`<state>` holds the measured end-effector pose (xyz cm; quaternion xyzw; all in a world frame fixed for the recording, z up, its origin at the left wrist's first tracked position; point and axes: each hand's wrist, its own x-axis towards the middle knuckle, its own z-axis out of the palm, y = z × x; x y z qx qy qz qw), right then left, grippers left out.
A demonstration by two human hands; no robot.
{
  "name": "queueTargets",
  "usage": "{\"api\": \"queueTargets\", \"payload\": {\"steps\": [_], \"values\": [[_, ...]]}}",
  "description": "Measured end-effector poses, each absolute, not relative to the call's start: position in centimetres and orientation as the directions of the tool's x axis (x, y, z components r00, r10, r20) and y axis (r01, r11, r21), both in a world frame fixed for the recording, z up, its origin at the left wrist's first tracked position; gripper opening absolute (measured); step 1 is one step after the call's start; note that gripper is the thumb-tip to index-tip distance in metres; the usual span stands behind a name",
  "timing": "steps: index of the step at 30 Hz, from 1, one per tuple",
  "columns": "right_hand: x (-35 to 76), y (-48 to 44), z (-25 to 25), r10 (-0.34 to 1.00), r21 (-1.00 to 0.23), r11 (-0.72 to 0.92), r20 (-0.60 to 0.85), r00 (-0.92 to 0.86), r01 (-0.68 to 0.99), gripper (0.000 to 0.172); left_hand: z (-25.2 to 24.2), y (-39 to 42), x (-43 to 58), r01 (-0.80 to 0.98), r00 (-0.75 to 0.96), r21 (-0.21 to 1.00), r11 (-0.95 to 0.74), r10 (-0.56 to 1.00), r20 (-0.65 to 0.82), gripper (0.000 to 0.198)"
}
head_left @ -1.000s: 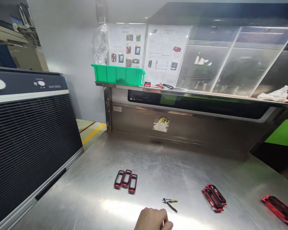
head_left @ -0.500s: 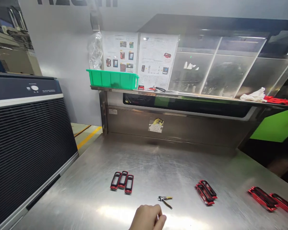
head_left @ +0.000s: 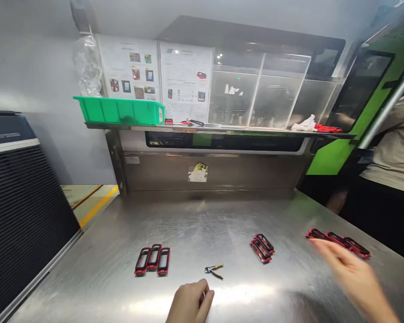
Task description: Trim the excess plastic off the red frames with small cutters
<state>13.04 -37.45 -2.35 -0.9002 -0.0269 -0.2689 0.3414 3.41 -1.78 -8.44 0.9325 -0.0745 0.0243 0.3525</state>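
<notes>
Stainless steel workbench [head_left: 218, 229]: broad and brushed, filling the lower half of the view, with a bright glare near its front edge.

Co-worker [head_left: 390, 143]: a person in a beige shirt, standing beyond the bench's right side, head out of view.

Black-grilled machine [head_left: 23, 215]: a tall housing along the bench's left edge.

Metal shelf [head_left: 222, 129]: across the back, carrying a green plastic tray [head_left: 119, 112], a white cloth [head_left: 303, 124] and small red parts [head_left: 328, 128]; printed instruction sheets [head_left: 186, 76] hang above it.

Red-and-black frames [head_left: 151, 260]: narrow rectangular frames with open windows, lying flat on the bench in three groups: three side by side left of centre, a tight pair right of centre, and a row near the right hand. They look light, stiff and thin, best taken by the long sides; their smooth faces may slip on steel.

Right hand [head_left: 353, 273]: blurred, palm down, fingers spread wide, fingertips at the row of frames; whether they touch, I cannot tell.

Left hand [head_left: 190, 303]: at the bench's near side, fingers curled together; a sliver at the fingertips is too small to tell if it pinches anything.

Side cutters [head_left: 213, 270]: small, yellow-and-black handled, lying just ahead of the left hand.
</notes>
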Motion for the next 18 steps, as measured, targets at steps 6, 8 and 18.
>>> {"api": "queueTargets", "payload": {"steps": [6,8,18], "values": [[13.6,-28.0,-3.7,0.173,-0.323,-0.928,0.068,0.983,0.186,0.024,-8.4,-1.5,3.5,-0.159,0.987,0.666,-0.729,-0.111,0.114,0.027],[13.6,-26.6,-3.9,0.133,-0.302,-0.944,0.021,0.991,0.133,0.014,-8.4,-1.4,3.6,-0.163,0.986,0.672,-0.722,-0.107,0.124,0.027],[12.0,-20.4,-1.5,0.511,-0.794,-0.575,-0.16,0.845,0.198,0.026,-6.4,-2.0,3.1,-0.095,0.989,0.914,-0.394,0.064,0.13,0.042]]}}
